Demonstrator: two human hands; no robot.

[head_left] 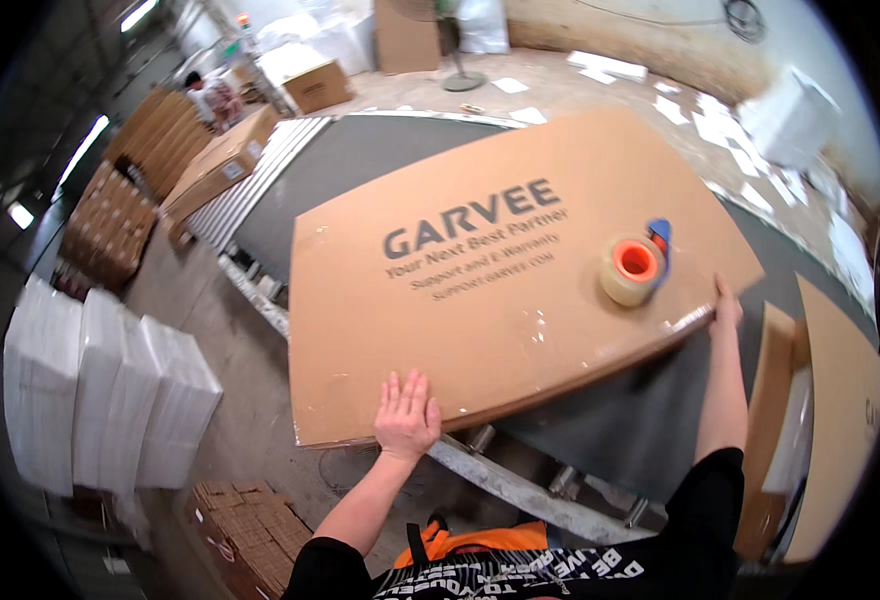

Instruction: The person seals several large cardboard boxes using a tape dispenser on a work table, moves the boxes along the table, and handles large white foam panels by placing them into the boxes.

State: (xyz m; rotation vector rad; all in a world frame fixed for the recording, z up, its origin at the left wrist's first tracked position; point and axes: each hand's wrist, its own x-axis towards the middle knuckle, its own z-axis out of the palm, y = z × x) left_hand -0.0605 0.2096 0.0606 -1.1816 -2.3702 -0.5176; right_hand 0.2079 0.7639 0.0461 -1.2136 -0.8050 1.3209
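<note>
tape dispenser [617, 284] sits on carton [440, 335], toward right edge; carton overhangs conveyor's [600, 430] near edge. left hand [407, 420] flat, fingers straight, on top; right hand [726, 310] curls round edge by right corner.

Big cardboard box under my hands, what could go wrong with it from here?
The tape dispenser rests on top of the cardboard box and could slide off if the box tilts.
The box's near-left corner juts past the conveyor, so it might tip if pressed there.
The left hand lies flat on top, so it may not steady the box well.
</note>
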